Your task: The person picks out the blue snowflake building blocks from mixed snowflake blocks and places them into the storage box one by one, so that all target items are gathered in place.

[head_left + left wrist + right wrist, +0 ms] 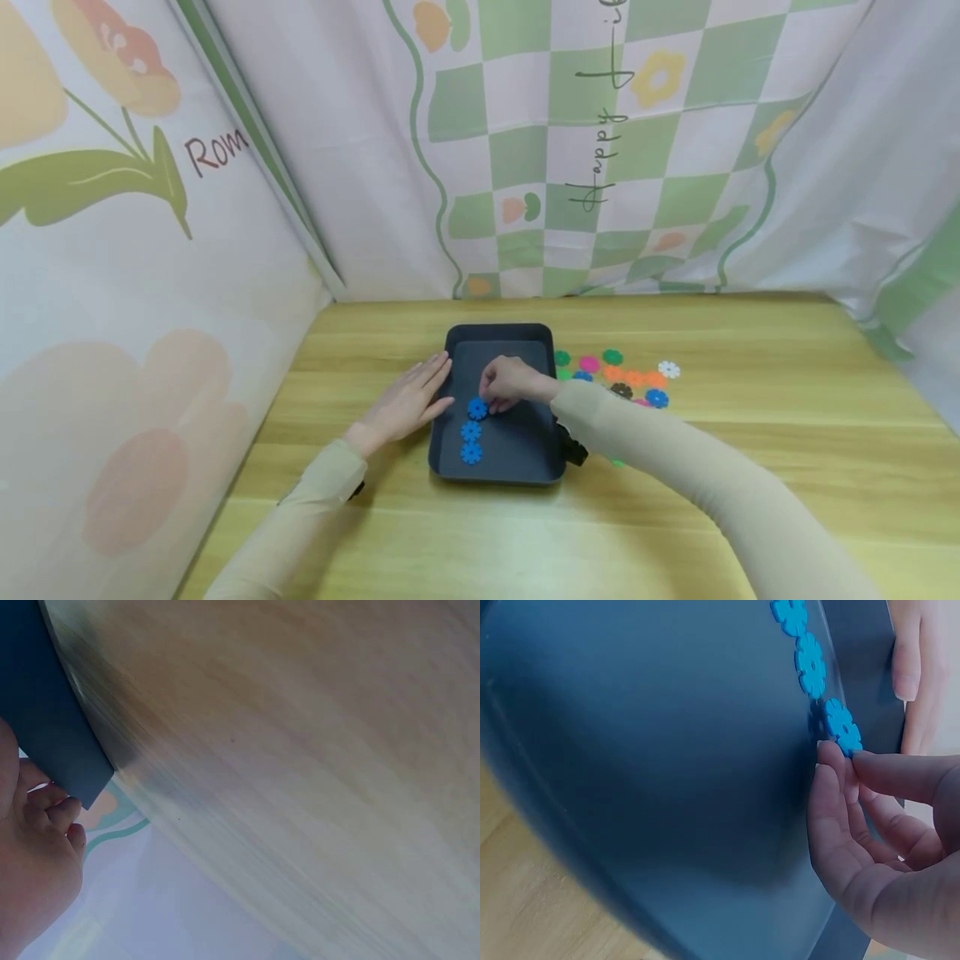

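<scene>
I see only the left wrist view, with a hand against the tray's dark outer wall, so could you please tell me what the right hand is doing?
Observer: The right hand pinches a blue disc over the tray.
Operator: Thank you; would you kindly say whether anything already lies inside the tray?
Observer: Yes, two more blue discs lie on its floor, lined up near the left wall.
Operator: And may I ask whether there are other pieces outside it?
Observer: There are, discs of several colours spread on the table to the right of the tray, some hidden behind the right arm.
</scene>
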A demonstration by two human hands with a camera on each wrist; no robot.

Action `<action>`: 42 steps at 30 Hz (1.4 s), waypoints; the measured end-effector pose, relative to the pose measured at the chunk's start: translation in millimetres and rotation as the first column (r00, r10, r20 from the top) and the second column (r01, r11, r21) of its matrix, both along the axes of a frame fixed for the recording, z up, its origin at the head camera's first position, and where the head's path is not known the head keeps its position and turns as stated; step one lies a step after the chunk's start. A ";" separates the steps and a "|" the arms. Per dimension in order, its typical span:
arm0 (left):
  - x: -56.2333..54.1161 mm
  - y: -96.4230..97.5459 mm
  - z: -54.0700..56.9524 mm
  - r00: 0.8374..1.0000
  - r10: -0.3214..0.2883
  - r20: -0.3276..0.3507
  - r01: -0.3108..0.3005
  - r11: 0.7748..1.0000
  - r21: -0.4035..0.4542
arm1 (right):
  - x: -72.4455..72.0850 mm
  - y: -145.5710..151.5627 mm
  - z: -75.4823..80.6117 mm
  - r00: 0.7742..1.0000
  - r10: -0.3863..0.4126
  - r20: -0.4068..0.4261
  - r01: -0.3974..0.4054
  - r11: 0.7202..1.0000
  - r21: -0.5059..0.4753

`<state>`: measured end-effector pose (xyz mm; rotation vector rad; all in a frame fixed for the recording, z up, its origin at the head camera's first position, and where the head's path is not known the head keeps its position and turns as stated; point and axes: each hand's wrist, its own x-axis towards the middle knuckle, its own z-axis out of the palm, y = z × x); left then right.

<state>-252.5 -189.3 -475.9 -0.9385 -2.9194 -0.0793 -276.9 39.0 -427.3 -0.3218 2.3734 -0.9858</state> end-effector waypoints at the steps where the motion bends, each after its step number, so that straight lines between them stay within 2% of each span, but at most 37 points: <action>1: -0.1 0.1 0.0 1.000 -0.001 -0.001 0.001 1.000 -0.001 | 0.0 -0.9 -0.3 1.000 -0.001 0.000 0.001 1.000 0.003; 14: -1.1 1.4 -0.6 1.000 -0.004 0.008 0.004 1.000 0.006 | -4.6 -3.3 -3.6 1.000 -0.022 0.015 0.022 1.000 0.010; 26: -0.5 1.6 2.5 0.999 0.006 0.032 -0.007 1.000 0.008 | -4.3 -3.3 -2.7 1.000 -0.009 0.024 0.009 1.000 0.016; 42: 0.1 0.4 2.2 0.999 0.012 0.031 -0.011 1.000 -0.002 | -4.9 -5.9 -4.0 1.000 0.000 -0.015 0.001 0.999 0.033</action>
